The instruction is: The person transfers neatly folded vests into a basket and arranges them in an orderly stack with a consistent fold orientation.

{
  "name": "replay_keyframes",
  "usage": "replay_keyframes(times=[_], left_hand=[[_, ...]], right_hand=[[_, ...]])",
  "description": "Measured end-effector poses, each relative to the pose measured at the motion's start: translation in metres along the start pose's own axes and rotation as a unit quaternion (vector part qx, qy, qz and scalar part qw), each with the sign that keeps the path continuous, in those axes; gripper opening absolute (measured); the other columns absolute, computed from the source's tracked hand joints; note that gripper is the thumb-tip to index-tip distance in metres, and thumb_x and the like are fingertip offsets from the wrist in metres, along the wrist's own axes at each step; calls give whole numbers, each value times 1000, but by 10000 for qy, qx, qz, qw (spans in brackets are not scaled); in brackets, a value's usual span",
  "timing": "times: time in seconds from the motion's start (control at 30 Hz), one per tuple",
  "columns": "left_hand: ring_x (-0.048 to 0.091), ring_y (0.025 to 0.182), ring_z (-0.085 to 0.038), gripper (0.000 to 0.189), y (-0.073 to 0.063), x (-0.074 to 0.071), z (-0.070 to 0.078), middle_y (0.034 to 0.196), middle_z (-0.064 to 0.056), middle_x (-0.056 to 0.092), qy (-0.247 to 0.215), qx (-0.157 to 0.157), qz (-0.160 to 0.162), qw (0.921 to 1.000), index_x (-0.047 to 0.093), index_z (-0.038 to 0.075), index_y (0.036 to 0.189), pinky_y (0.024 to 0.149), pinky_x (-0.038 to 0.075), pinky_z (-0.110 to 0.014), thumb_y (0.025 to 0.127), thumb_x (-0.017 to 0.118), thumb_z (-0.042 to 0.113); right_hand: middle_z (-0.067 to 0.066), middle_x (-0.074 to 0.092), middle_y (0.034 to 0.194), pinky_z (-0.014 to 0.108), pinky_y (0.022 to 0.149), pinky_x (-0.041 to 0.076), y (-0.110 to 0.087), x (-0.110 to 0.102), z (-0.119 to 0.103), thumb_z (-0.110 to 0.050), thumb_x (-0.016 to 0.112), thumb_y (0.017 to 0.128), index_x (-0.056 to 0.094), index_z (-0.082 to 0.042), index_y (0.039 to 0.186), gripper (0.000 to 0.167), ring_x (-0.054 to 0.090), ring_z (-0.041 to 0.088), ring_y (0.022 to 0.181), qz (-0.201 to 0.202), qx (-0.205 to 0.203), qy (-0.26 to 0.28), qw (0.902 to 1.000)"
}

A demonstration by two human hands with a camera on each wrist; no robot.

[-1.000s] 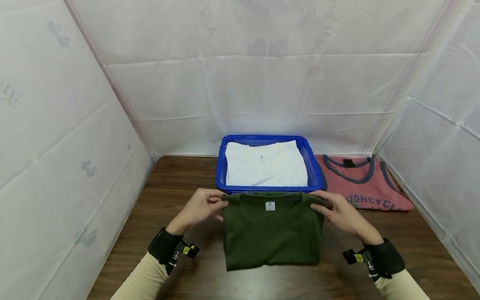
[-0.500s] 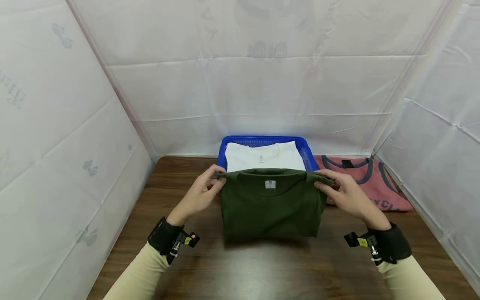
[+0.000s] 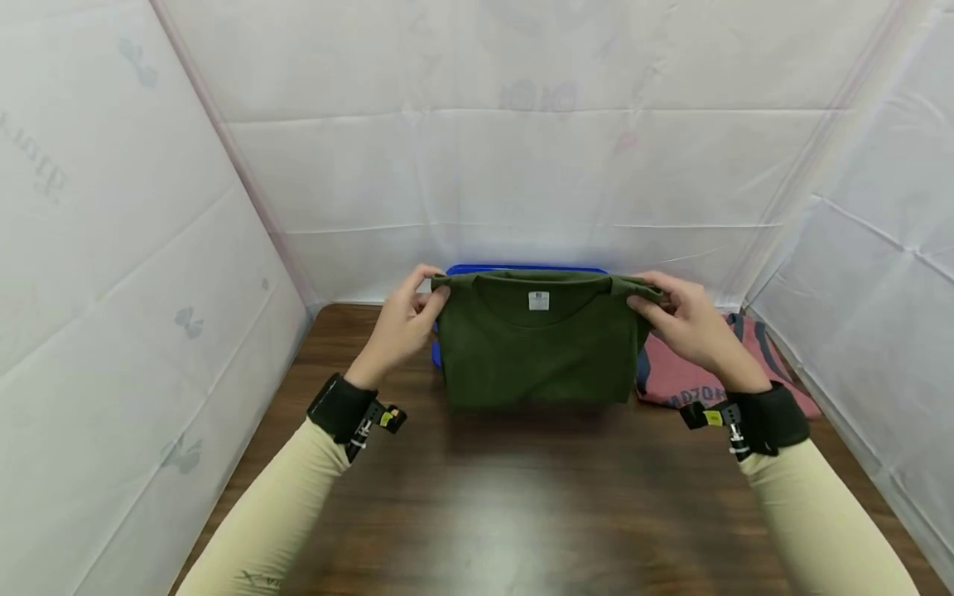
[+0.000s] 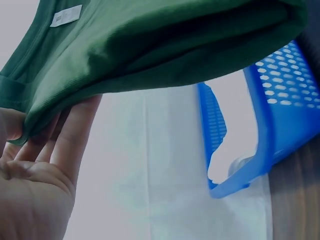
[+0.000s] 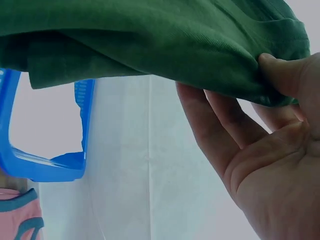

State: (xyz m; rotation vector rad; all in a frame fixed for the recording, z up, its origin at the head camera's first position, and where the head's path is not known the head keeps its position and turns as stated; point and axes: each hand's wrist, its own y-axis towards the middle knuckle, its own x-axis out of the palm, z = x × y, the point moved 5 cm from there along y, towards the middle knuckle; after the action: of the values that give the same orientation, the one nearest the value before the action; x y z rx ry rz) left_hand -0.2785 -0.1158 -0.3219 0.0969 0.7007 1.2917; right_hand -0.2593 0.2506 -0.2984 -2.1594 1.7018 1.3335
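A folded dark green T-shirt (image 3: 538, 356) hangs in the air between my hands, its collar and white label at the top. My left hand (image 3: 401, 324) pinches its left shoulder corner between thumb and fingers. At the opposite shoulder corner, my right hand (image 3: 687, 324) pinches the cloth the same way. Behind the shirt in the head view stands a blue plastic basket (image 3: 522, 268), mostly hidden. Both wrist views show the basket (image 4: 265, 145) below the raised shirt, with a white T-shirt (image 5: 47, 120) lying inside it.
A folded pink-red T-shirt (image 3: 681, 377) with dark trim lies right of the basket, partly covered by my right hand and wrist. The brown wooden table (image 3: 492, 505) ends at white cloth walls (image 3: 522, 182) at the back and both sides.
Both hands have raised the green T-shirt and carried it away from me, from in front of the basket to over it. It now hides the white T-shirt in the head view.
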Motion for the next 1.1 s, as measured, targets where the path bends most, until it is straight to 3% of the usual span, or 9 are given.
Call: replay_keyframes(times=[0.17, 0.37, 0.57, 0.7, 0.8, 0.93, 1.1], left_hand=[[34, 40, -13, 23, 19, -4, 3, 53, -5, 41, 275, 355, 378, 9983, 55, 4, 130, 42, 31, -27, 110, 47, 12], [39, 42, -17, 20, 38, -5, -4, 52, -6, 48, 449, 591, 795, 9941, 59, 10, 126, 43, 32, -27, 110, 51, 18], [58, 55, -19, 18, 52, -2, -12, 75, -10, 71, 497, 419, 1000, 9929, 61, 11, 124, 49, 39, -27, 108, 53, 19], [66, 66, -20, 18, 57, -1, -19, 88, -12, 75, 495, 341, 1065, 9925, 61, 11, 122, 53, 44, -27, 108, 54, 18], [69, 69, -21, 17, 60, 1, -23, 88, -13, 76, 536, 288, 1050, 9926, 62, 10, 122, 55, 46, -28, 108, 54, 18], [69, 67, -22, 19, 63, 3, -30, 84, -14, 76, 642, 165, 999, 9928, 63, 8, 122, 58, 48, -27, 107, 55, 17], [63, 61, -18, 19, 65, 6, -40, 73, -11, 72, 753, -231, 896, 9929, 64, 7, 121, 58, 45, -27, 107, 57, 17]], right_hand=[[11, 69, 113, 27, 57, 37, 15, -7, 1, -11, 59, 106, 65, -11, 135, 30, 56, 16, 66, 334, -13, -221, 9992], [14, 70, 112, 24, 62, 40, 29, -9, 7, -16, 58, 107, 66, -8, 133, 29, 65, 14, 78, 619, 35, -566, 9965], [12, 70, 110, 26, 61, 38, 37, -8, 19, -18, 59, 106, 67, -9, 130, 26, 64, 19, 78, 770, 160, -707, 9944], [15, 70, 108, 22, 64, 40, 41, -5, 23, -16, 59, 106, 68, -7, 126, 24, 69, 28, 86, 736, 83, -614, 9954], [19, 70, 109, 21, 65, 42, 43, -1, 27, -15, 59, 106, 67, -4, 126, 24, 71, 34, 91, 633, 82, -580, 9963], [19, 69, 114, 24, 64, 44, 46, 5, 37, -14, 58, 107, 66, -5, 130, 26, 71, 34, 94, 430, 372, -410, 9975], [18, 68, 115, 29, 64, 46, 47, 13, 47, -18, 57, 107, 64, -7, 132, 28, 69, 31, 93, 116, 787, -221, 9966]])
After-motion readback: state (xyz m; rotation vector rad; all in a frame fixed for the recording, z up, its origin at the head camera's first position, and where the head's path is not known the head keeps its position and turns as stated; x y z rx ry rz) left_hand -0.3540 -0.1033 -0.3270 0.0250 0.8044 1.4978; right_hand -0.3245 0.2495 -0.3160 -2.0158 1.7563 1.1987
